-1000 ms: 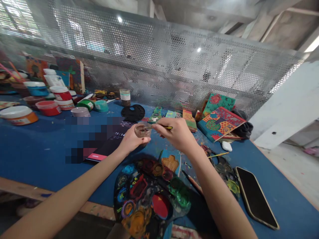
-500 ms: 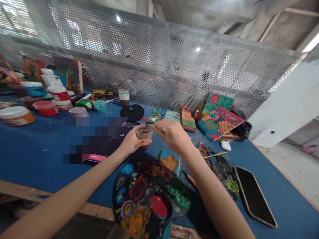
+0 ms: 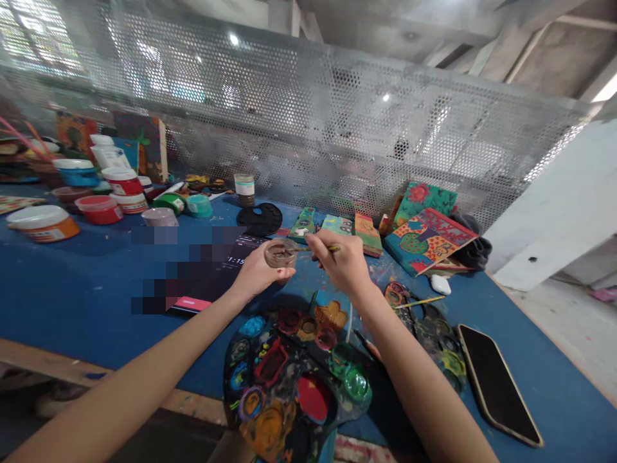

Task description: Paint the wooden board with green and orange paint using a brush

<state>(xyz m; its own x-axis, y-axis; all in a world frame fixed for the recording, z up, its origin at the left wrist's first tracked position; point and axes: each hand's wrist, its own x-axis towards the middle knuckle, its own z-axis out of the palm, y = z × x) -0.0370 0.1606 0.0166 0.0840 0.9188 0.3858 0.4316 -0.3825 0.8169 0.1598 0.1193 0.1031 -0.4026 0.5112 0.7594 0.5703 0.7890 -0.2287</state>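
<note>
I am viewing a painting workshop: paint tubs (image 3: 99, 209) are standing on a blue worktable (image 3: 87, 283), a paint-caked palette (image 3: 289, 386) is lying near its edge, and painted canvases (image 3: 427, 238) are resting at its far side.

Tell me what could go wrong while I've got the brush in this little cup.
The cup, pinched in the left hand, hangs beside a lit screen; a tilt could spill its murky liquid there.
The brush in the right hand could flick drops onto the painted blocks behind.
Both forearms pass low over the glossy palette and might smear paint.
</note>
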